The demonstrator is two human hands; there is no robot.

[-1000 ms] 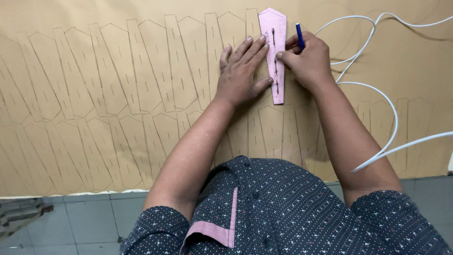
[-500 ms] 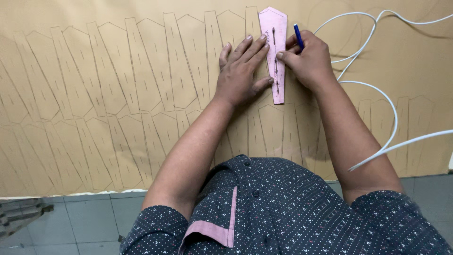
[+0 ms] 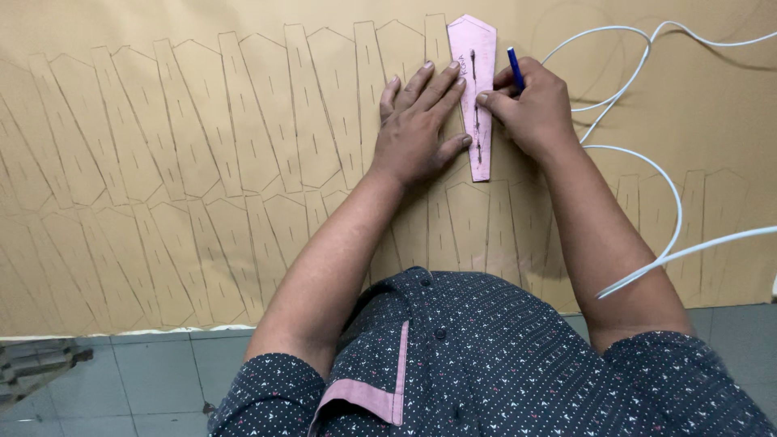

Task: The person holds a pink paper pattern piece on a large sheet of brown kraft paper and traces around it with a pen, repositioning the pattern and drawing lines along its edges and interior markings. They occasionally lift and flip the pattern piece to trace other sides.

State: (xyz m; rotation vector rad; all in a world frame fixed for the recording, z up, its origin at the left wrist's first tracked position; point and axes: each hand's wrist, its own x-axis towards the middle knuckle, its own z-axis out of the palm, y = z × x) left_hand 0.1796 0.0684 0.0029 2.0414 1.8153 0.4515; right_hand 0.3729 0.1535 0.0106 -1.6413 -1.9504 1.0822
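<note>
Both hands unmoved on pink template [image 3: 476, 89]

- I found no package, box or wrapper anywhere in view.
- I saw no printed label, sticker or tag on any surface.
- I saw no sign and no screen.
- The nearest thing to a label was some handwritten marking near the pointed top of the pink, tie-shaped card template [image 3: 476, 89]; it was small and dark, and it lay on the tan sheet [image 3: 162, 48] between my two hands.
</note>
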